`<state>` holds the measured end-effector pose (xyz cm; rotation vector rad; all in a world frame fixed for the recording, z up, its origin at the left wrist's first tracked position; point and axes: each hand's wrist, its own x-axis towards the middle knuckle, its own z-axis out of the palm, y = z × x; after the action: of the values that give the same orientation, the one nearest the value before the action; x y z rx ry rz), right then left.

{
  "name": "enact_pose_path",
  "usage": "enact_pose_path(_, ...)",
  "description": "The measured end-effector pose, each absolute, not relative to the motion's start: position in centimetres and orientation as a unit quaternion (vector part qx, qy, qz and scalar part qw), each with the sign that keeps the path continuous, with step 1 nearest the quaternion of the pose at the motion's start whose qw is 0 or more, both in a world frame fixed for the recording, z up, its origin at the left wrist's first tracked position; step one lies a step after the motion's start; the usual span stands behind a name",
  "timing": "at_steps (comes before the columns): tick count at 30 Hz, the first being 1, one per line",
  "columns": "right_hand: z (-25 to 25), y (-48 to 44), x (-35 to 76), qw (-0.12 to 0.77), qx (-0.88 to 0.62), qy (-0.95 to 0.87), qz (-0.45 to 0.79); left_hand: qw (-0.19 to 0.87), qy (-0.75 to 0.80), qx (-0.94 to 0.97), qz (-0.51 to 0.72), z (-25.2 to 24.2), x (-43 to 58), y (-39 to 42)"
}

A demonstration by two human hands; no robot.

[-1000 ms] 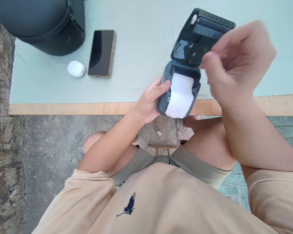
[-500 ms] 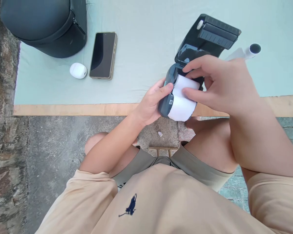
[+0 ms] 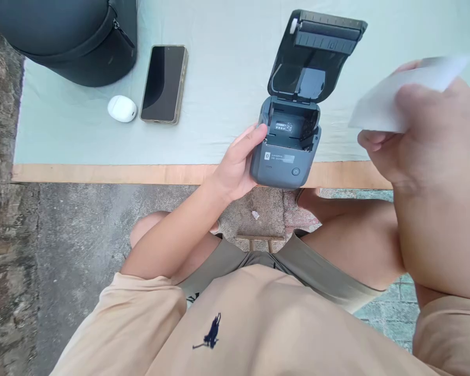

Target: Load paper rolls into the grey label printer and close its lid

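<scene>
A dark grey portable label printer [image 3: 282,169] is held at the table's front edge, its lid [image 3: 317,57] swung up and its paper compartment bare inside. My left hand [image 3: 241,162] grips the printer's left side, with the thumb on the rim near the compartment. To the right of the printer, my right hand [image 3: 426,120] is raised, blurred by motion, with its fingers closed on white paper [image 3: 387,104]. The paper sticks out to both sides of the fingers.
A black zippered case [image 3: 78,42] stands at the back left of the cloth-covered table [image 3: 219,68]. Beside it lie a white earbud case [image 3: 122,108] and a phone [image 3: 163,83]. The table's wooden edge [image 3: 113,173] runs above my knees.
The white paper has come out of the printer in my right hand, which has moved right. My left hand still holds the printer, now tilted more upright in view.
</scene>
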<state>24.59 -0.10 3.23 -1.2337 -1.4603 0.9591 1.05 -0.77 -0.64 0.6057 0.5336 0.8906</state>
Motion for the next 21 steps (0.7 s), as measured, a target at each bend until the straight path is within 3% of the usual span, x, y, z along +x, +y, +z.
enact_pose_path(3, 2.9, -1.0, 23.9, 0.49, -0.536, -0.555, 0.405, 0.831, 0.233, 0.277, 0.422, -0.8, 1.1, -0.7)
enact_pose_path(12, 1.6, -2.0, 24.6, 0.297, -0.579, -0.741, 0.168, 0.82, 0.227, 0.29, 0.439, -0.6, 1.3, -0.6)
enact_pose_path(18, 1.0, -1.3, 24.2, 0.205, -0.605, -0.748, 0.181, 0.827, 0.223, 0.281, 0.433, -0.7, 1.3, -0.7)
enact_pose_path(21, 1.8, -1.6, 24.6, 0.228, -0.575, -0.773, 0.141, 0.824, 0.227, 0.282, 0.436, -0.8, 1.2, -0.7)
